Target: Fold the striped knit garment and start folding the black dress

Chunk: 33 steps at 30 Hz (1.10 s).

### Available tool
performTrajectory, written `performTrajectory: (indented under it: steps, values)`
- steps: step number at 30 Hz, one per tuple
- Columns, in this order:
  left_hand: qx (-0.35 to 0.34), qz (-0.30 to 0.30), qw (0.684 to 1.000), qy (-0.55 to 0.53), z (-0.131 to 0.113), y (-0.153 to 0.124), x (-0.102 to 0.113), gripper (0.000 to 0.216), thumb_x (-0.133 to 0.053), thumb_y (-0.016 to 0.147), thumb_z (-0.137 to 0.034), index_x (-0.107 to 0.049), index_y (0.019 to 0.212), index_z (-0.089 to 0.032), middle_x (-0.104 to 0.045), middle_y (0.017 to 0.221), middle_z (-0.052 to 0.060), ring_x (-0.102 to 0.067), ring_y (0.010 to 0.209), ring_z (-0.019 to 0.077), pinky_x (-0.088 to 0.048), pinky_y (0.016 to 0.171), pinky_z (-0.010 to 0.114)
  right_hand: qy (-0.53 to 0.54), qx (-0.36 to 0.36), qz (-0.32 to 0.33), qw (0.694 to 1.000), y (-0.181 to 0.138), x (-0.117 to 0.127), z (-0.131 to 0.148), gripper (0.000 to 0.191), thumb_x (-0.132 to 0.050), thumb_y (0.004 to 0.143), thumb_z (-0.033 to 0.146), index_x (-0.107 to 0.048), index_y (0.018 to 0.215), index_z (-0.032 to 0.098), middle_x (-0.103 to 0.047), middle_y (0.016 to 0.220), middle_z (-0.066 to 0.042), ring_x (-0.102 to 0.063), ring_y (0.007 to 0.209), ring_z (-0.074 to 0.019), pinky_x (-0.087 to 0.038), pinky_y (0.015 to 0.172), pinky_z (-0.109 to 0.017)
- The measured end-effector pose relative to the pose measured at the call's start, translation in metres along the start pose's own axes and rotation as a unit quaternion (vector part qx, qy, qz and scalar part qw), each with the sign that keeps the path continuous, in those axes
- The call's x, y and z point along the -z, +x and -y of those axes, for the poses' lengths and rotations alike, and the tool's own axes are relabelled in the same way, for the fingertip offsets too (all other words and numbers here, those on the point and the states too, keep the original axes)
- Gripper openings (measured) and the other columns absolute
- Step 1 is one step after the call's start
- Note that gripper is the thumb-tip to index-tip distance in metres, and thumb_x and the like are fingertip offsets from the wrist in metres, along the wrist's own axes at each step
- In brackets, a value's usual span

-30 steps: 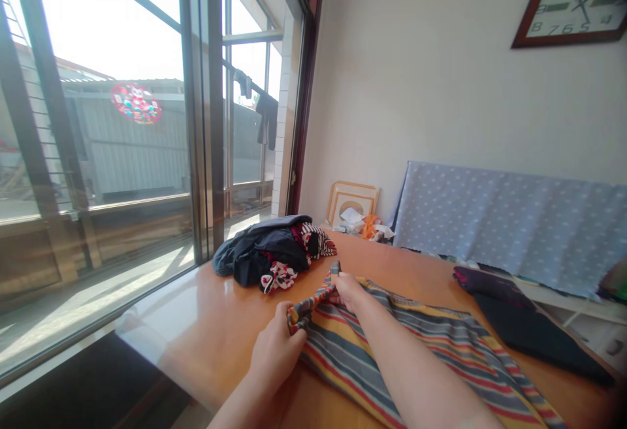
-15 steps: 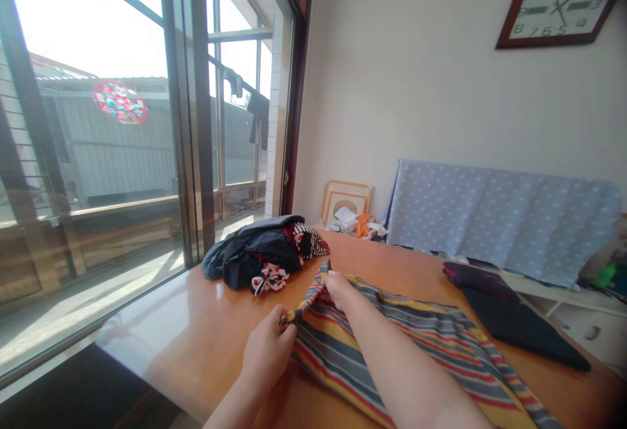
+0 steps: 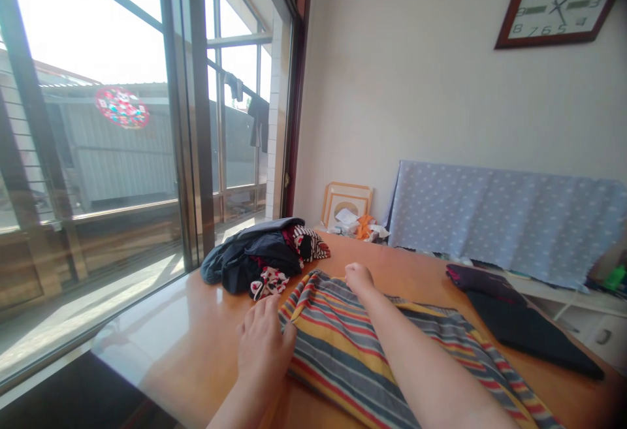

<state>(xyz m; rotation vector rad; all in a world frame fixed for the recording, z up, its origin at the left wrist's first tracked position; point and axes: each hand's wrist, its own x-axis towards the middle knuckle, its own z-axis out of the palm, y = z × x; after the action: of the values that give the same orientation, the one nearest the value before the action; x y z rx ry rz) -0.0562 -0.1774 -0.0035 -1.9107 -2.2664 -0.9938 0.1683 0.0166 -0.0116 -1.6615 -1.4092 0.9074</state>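
A striped cloth [image 3: 353, 344] in yellow, grey and red lies flat on the orange wooden table [image 3: 206, 344]. My left hand [image 3: 262, 341] rests on the table at the cloth's near left corner, fingers stretched out and flat, thumb against the cloth's edge. My right hand [image 3: 359, 277] presses on the cloth's far edge with its fingers curled down; what they grip, if anything, is hidden. My right forearm lies across the cloth.
A heap of dark and patterned clothes [image 3: 264, 256] sits at the table's far left by the window [image 3: 122, 122]. Dark folded garments [image 3: 519, 324] lie at the right. A dotted blue cloth [image 3: 499, 217] covers something behind. Picture frames [image 3: 345, 204] lean on the wall, under a clock [image 3: 556, 4].
Both hands held the cloth's left edge raised in a fold. That edge now lies flat, my left hand has opened onto the table, and my right hand has moved to the far edge.
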Motion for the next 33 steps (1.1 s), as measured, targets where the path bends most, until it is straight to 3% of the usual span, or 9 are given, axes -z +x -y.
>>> performTrajectory:
  steps: [2,7,10,14,16,20,23,28,33]
  values:
    - [-0.063,0.009,0.998,-0.006,-0.012,0.002,-0.001,0.041,-0.049,0.086,-0.026,-0.055,0.126,-0.024,-0.057,0.133,0.01,-0.044,0.127,0.0283,-0.03,0.104,0.039,-0.046,0.003,-0.027,0.999,0.007,0.017,-0.005,0.018,-0.055,0.085,0.031,-0.057,0.069,0.021,-0.069,0.082,-0.008,-0.065,0.084,-0.0199,-0.047,0.067,-0.024]
    - [-0.175,0.123,0.976,-0.038,-0.031,0.006,-0.024,0.024,-0.046,0.088,-0.022,-0.065,0.103,-0.025,-0.064,0.112,0.009,-0.052,0.112,0.0266,-0.037,0.096,0.036,-0.129,0.01,-0.03,0.991,0.014,0.034,-0.016,0.018,-0.068,0.075,0.033,-0.061,0.065,0.02,-0.07,0.089,-0.012,-0.065,0.098,-0.025,-0.047,0.081,-0.033]
    - [-0.179,0.155,0.971,-0.037,-0.029,0.005,-0.039,0.02,-0.048,0.087,-0.023,-0.065,0.097,-0.025,-0.063,0.111,0.009,-0.053,0.111,0.0272,-0.038,0.094,0.037,-0.144,0.041,0.001,0.989,0.012,0.034,-0.021,0.018,-0.071,0.073,0.036,-0.065,0.064,0.021,-0.071,0.079,-0.005,-0.065,0.091,-0.0229,-0.047,0.081,-0.032]
    - [-0.174,0.156,0.972,-0.038,-0.023,0.003,-0.046,0.018,-0.047,0.088,-0.025,-0.063,0.095,-0.025,-0.062,0.111,0.008,-0.053,0.109,0.0262,-0.038,0.092,0.037,-0.128,0.101,0.055,0.985,0.006,0.032,-0.025,0.013,-0.07,0.075,0.032,-0.072,0.068,0.021,-0.073,0.076,-0.001,-0.066,0.084,-0.0198,-0.048,0.077,-0.025]
    - [-0.172,0.152,0.973,-0.035,-0.022,0.003,-0.047,0.018,-0.046,0.089,-0.026,-0.063,0.095,-0.025,-0.061,0.111,0.008,-0.053,0.109,0.026,-0.038,0.091,0.036,-0.117,0.129,0.078,0.982,0.005,0.03,-0.027,0.012,-0.067,0.077,0.03,-0.076,0.078,0.021,-0.076,0.085,-0.001,-0.067,0.089,-0.019,-0.049,0.081,-0.024]
    - [-0.17,0.15,0.974,-0.026,-0.023,0.003,-0.047,0.019,-0.045,0.09,-0.027,-0.063,0.096,-0.026,-0.061,0.112,0.007,-0.053,0.11,0.0257,-0.037,0.091,0.037,-0.111,0.162,0.082,0.977,0.01,0.031,-0.03,0.029,-0.06,0.084,0.027,-0.074,0.109,0.023,-0.073,0.115,-0.002,-0.065,0.107,-0.0173,-0.046,0.095,-0.024]
    - [-0.169,0.147,0.974,-0.021,-0.023,0.002,-0.049,0.019,-0.045,0.09,-0.028,-0.063,0.097,-0.026,-0.062,0.112,0.006,-0.052,0.11,0.0254,-0.037,0.092,0.037,-0.139,0.159,0.036,0.977,0.015,0.037,-0.031,0.038,-0.056,0.089,0.031,-0.067,0.125,0.021,-0.068,0.125,-0.008,-0.061,0.117,-0.0202,-0.043,0.1,-0.028]
    - [-0.169,0.136,0.976,-0.022,-0.022,0.001,-0.05,0.019,-0.044,0.09,-0.028,-0.062,0.097,-0.025,-0.061,0.111,0.006,-0.052,0.11,0.0252,-0.036,0.091,0.037,-0.225,0.162,-0.047,0.96,0.007,0.043,-0.031,0.041,-0.044,0.096,0.036,-0.061,0.131,0.021,-0.059,0.136,-0.014,-0.046,0.132,-0.0289,-0.029,0.111,-0.039]
    - [-0.168,0.136,0.976,-0.021,-0.022,0.002,-0.051,0.019,-0.044,0.09,-0.029,-0.062,0.096,-0.026,-0.061,0.111,0.005,-0.053,0.108,0.0248,-0.037,0.088,0.036,-0.298,0.203,0.046,0.932,-0.011,0.019,-0.045,0.048,-0.041,0.096,0.048,-0.058,0.136,0.027,-0.053,0.146,-0.005,-0.039,0.14,-0.024,-0.02,0.117,-0.036]
